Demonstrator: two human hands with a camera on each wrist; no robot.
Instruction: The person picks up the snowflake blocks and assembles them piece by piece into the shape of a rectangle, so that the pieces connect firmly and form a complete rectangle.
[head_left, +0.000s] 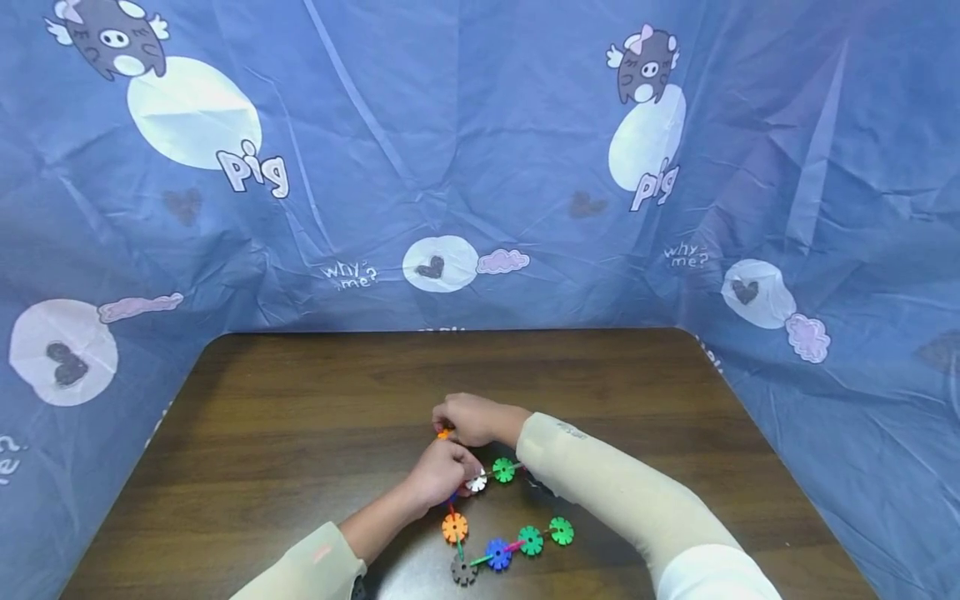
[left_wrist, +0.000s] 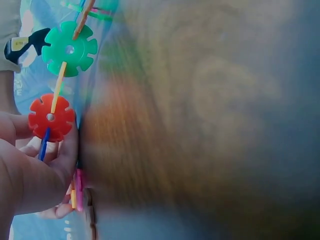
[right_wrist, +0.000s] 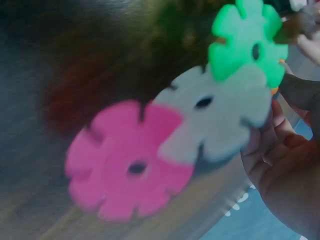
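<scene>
Slotted plastic snowflake discs are linked edge to edge in a bent chain on the table. My left hand (head_left: 442, 473) grips the chain beside a white disc (head_left: 476, 481); in the left wrist view, its fingers are around a red disc (left_wrist: 50, 117) linked to a green disc (left_wrist: 69, 49). Just beyond it, my right hand (head_left: 472, 419) pinches the chain by an orange disc (head_left: 444, 434), mostly hidden under the fingers. The right wrist view has a pink disc (right_wrist: 112, 160), a whitish disc (right_wrist: 220, 117) and a bright green disc (right_wrist: 235, 35) close up.
Toward the near edge the chain runs through an orange disc (head_left: 454, 527), a dark grey disc (head_left: 464, 570), a blue disc (head_left: 498, 554) and two green ones. Beneath lies a brown wooden table (head_left: 300, 400); a blue printed cloth (head_left: 465, 192) hangs behind it.
</scene>
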